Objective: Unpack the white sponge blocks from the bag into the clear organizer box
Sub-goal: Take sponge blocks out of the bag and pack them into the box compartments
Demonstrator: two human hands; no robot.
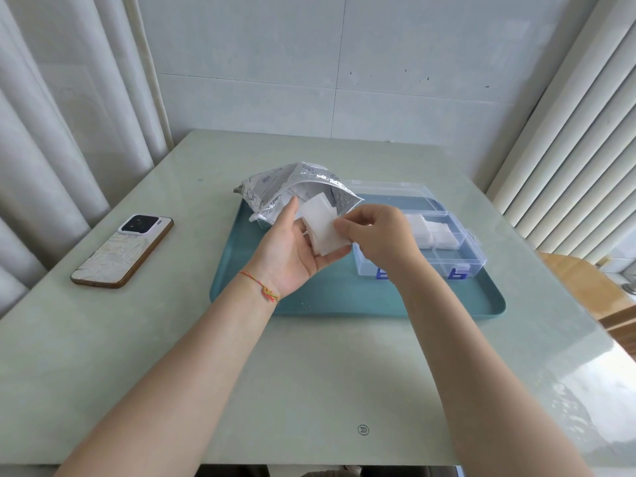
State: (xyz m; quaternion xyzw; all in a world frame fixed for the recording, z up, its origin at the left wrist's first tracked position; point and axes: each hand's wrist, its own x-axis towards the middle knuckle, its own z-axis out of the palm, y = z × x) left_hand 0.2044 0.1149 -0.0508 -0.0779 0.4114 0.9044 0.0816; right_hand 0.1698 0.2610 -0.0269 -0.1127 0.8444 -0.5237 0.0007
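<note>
White sponge blocks [323,225], apparently two though overlapping, are cradled in the left hand [292,251] and pinched by the right hand [375,232] above one teal tray [344,304]. One foil bag [292,187] lies open at eleven o'clock; one clear organizer box [444,242], at three o'clock, holds more blocks, uncountable. One phone [124,251] rests at nine o'clock.

Pale green tabletop [309,373] — glossy, carrying a teal tray [344,304] lying flat near its middle, and a phone [122,251] resting face down well apart to the left — camera end pointing away.
</note>
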